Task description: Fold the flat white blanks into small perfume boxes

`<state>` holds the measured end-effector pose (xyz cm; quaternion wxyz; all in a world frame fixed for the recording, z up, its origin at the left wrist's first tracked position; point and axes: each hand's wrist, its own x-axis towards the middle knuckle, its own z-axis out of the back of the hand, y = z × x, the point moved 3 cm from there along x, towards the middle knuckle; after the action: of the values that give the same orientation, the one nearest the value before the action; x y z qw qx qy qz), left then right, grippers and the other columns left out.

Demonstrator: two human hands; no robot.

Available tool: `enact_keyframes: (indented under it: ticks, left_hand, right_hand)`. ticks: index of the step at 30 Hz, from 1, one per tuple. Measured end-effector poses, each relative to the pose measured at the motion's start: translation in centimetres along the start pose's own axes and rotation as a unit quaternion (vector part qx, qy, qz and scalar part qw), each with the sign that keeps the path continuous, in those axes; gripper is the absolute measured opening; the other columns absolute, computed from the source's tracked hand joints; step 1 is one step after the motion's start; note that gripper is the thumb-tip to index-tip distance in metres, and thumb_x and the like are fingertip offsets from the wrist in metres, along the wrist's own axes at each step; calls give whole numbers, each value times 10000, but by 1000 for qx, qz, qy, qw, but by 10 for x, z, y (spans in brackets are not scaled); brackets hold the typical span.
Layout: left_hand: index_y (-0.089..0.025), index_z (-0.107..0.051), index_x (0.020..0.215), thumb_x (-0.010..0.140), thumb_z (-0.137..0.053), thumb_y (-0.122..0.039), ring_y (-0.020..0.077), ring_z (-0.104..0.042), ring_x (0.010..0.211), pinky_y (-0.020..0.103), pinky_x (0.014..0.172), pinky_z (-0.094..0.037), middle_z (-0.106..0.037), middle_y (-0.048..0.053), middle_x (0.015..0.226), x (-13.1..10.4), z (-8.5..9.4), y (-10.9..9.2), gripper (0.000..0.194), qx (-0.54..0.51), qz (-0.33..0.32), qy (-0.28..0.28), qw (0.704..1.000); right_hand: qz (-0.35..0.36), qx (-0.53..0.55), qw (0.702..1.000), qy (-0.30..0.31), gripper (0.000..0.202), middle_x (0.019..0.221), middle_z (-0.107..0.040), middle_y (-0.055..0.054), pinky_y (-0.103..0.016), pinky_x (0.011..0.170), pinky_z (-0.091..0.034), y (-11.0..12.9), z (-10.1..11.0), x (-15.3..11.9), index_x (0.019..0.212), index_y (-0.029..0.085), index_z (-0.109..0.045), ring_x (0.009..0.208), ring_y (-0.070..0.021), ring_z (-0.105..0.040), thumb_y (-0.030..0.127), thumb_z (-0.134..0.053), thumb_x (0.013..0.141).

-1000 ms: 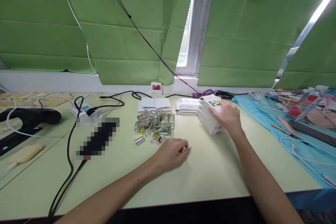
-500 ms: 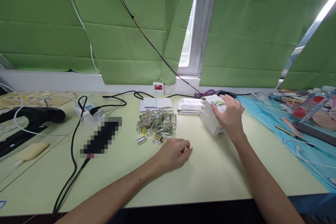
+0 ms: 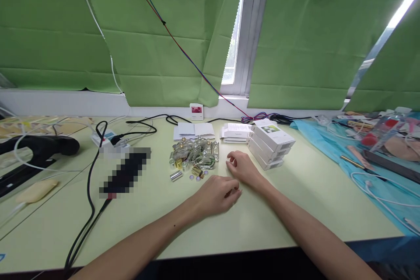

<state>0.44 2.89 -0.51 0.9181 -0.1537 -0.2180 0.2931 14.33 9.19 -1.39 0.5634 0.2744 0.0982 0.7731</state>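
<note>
My left hand [image 3: 216,194] rests on the table, fingers loosely curled, with a gap between thumb and fingers and nothing visible in it. Close beyond it lies a heap of clear glass bottles [image 3: 197,153], with gold and silver caps around the front. A silver cylindrical cap [image 3: 176,176] lies on its side, and small pale discs [image 3: 197,179] lie nearby. My right hand [image 3: 243,168] is on the table between the heap and a stack of white boxes [image 3: 272,142], its fingers loosely bent and holding nothing I can see. The top box bears a green picture and sits slightly askew.
Folded white papers [image 3: 194,130] and flat white cartons [image 3: 235,133] lie behind the heap. A small white box [image 3: 196,111] stands by the wall. Black cables [image 3: 88,183] and a pixelated dark object [image 3: 126,173] are left; blue sheeting [image 3: 328,144] with clutter is right.
My right hand has let go of the top white box and moved left and down to the table, beside my left hand. The left hand has stayed nearly still.
</note>
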Motion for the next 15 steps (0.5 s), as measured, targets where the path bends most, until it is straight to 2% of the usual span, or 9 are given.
enact_keyframes:
  ticks: [3,7,11,15]
  left_hand:
    - [-180,-553,678,946,-532,-220,98,-457,528,264,552,-294,-576,-20,620,-1,1,-2,271,1,-16,6,1000]
    - [-186,-583,723,939,-532,-206,102,-479,541,273,560,-310,-595,-14,666,-2,1,-1,223,8,-22,11,1000]
    - [-189,-586,741,951,-508,-218,102,-470,540,271,564,-311,-599,-10,682,-2,1,1,226,12,-21,23,999]
    - [-188,-538,715,951,-498,-224,101,-445,539,275,560,-291,-576,-13,673,-2,2,1,242,21,-19,29,999]
  right_hand:
    - [-13,-32,999,9,201,972,-713,-76,-286,790,-484,-5,0,6,1125,140,-648,814,-169,-656,170,-542,957]
    - [-16,-82,996,22,320,1160,-672,-123,-301,825,-473,-3,7,23,1270,157,-573,1010,-226,-669,145,-503,957]
    - [-12,-137,990,34,350,1345,-556,-173,-322,768,-470,0,12,54,1281,162,-536,986,-247,-684,89,-429,956]
    - [1,-187,980,66,459,1456,-465,-182,-314,741,-465,-3,11,84,1263,177,-529,987,-239,-689,-39,-418,873]
